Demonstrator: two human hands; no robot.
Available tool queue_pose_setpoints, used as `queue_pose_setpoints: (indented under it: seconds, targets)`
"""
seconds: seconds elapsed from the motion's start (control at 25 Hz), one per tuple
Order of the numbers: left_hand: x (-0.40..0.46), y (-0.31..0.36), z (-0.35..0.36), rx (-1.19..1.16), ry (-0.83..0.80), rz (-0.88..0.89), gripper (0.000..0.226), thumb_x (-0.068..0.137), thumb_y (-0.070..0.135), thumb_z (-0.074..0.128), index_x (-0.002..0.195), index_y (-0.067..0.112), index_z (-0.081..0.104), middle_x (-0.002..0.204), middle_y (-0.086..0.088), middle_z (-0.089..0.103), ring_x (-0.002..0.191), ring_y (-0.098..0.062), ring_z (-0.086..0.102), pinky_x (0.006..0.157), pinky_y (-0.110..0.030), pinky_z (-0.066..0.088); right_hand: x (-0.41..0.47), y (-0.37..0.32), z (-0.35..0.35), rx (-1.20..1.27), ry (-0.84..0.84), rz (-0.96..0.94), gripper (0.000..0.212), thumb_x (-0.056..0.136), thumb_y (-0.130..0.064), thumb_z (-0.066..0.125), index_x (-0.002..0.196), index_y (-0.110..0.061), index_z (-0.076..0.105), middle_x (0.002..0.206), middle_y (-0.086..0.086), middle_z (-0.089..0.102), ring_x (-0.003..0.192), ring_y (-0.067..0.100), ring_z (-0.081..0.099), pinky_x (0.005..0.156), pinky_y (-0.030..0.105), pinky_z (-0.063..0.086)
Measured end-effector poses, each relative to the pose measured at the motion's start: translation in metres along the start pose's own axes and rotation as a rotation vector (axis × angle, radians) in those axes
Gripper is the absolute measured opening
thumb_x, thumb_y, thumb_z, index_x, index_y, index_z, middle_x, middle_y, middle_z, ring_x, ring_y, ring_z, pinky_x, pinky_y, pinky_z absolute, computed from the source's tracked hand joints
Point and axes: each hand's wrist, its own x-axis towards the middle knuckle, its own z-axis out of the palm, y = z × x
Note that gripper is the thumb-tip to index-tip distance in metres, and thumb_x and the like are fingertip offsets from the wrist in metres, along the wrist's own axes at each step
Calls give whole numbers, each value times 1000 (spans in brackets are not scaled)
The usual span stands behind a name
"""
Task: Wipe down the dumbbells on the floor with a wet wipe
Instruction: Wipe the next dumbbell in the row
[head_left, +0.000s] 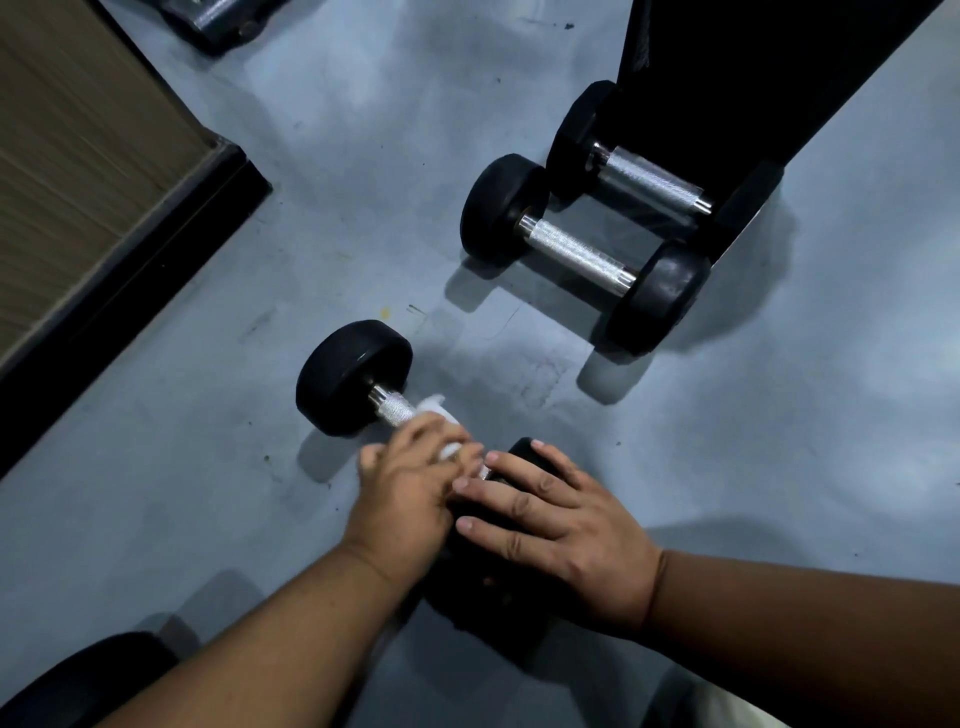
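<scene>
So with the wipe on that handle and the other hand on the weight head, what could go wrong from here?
1. The near dumbbell has round heads; only the flat right hand steadies it, so it may roll under the wiping.
2. The left hand holds the wet wipe mid-handle; the heads could be missed.
3. Two more dumbbells lie beyond and may get skipped.

Grey floor (218, 519), scuffed. Three dumbbells are laid on it: one dumbbell (358, 376) at centre, round-head dumbbell (582, 249) and hex dumbbell (649, 179) at 1 o'clock, side by side.
</scene>
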Motion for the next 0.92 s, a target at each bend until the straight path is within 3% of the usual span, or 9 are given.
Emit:
queue_pose_setpoints:
  seconds: [0.12, 0.2, 0.28, 0.36, 0.48, 0.68, 0.76, 0.84, 0.92]
  targets:
    - [5, -20, -9, 103, -70, 193, 30, 99, 45, 48, 105, 37, 77, 114, 19, 68, 123, -9, 52, 82, -36, 24, 0, -3, 1, -11, -15, -27, 40, 111, -30, 48, 147, -24, 62, 162, 0, 47, 155, 28, 36, 118, 60, 38]
    - [20, -40, -17, 119, -2, 78, 34, 97, 45, 47, 104, 35, 79, 115, 15, 71, 123, -10, 51, 83, -33, 20, 0, -3, 2, -17, -24, -40, 40, 109, -28, 51, 147, -24, 62, 162, 0, 46, 155, 28, 36, 119, 59, 37]
    - [17, -35, -14, 56, 32, -41, 35, 98, 43, 47, 106, 30, 79, 117, 13, 69, 126, -13, 50, 88, -37, 29, 0, -2, 1, -14, -21, -39, 39, 110, -28, 48, 147, -23, 62, 162, 0, 47, 155, 28, 37, 119, 60, 37]
    - [0, -12, -5, 38, -13, 48, 30, 96, 38, 50, 108, 32, 77, 118, 16, 66, 127, -13, 51, 86, -40, 34, 0, -1, 0, -11, -17, -36, 40, 111, -29, 45, 147, -23, 62, 162, 1, 47, 155, 29, 37, 118, 60, 38]
    - [-4, -16, -9, 97, -70, 236, 30, 95, 38, 51, 111, 34, 76, 119, 17, 67, 125, -11, 52, 80, -35, 25, 0, -4, 1, -13, -32, -40, 40, 111, -29, 46, 148, -22, 61, 162, 1, 46, 155, 29, 36, 118, 61, 38]
    - [14, -30, -13, 64, 49, -63, 37, 98, 43, 46, 107, 29, 79, 118, 13, 68, 127, -13, 48, 89, -46, 39, 1, -4, 0, -22, -29, -43, 40, 111, -28, 44, 147, -22, 62, 162, 1, 46, 155, 29, 36, 118, 61, 38]
    - [-4, -8, -5, 43, -3, 23, 33, 96, 41, 48, 107, 30, 78, 119, 15, 68, 127, -13, 48, 90, -40, 33, 1, -5, 0, -23, -36, -47, 41, 110, -28, 47, 148, -22, 61, 163, 1, 46, 156, 29, 35, 119, 61, 36]
    - [-13, -7, -7, 84, -57, 161, 32, 93, 41, 50, 106, 33, 77, 117, 17, 68, 126, -9, 49, 79, -33, 22, 1, -8, 1, -32, -59, -69, 41, 108, -27, 51, 148, -23, 60, 164, 0, 44, 157, 29, 33, 120, 61, 34]
    - [1, -23, -16, 140, -45, 155, 32, 94, 44, 49, 102, 34, 78, 114, 15, 70, 123, -10, 50, 79, -35, 23, 1, -11, 1, -47, -91, -100, 41, 108, -26, 50, 147, -23, 62, 165, 0, 43, 158, 28, 31, 121, 60, 34]
